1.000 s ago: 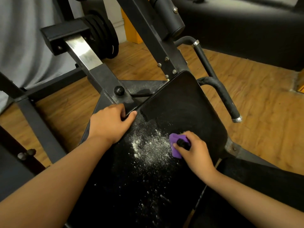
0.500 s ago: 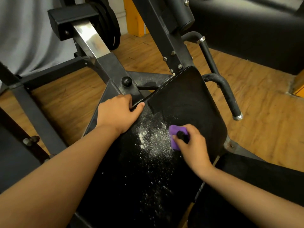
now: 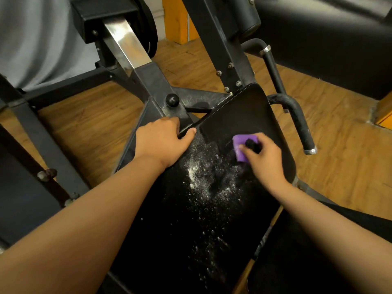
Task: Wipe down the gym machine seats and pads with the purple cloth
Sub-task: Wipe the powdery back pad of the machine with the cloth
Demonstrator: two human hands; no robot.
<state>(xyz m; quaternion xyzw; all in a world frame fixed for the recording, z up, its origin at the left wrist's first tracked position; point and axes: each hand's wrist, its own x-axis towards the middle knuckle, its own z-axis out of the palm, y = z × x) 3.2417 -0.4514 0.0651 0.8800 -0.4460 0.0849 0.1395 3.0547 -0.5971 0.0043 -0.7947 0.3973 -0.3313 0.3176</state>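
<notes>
On seat pad [image 3: 244,115] | right hand [image 3: 263,160] grips purple cloth [image 3: 240,145] | left hand [image 3: 159,141] clasps its edge

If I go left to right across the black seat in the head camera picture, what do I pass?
The left hand gripping the seat edge → white powder → purple cloth → right hand holding it → black handle.

Both forearms show bare from the elbow down to the left hand [image 3: 161,141] and the right hand [image 3: 263,158], over the seat pad [image 3: 244,115]. Just right of the seat pad's near end is a black, cloth-like shape, perhaps a trouser leg; it cannot be told.
</notes>
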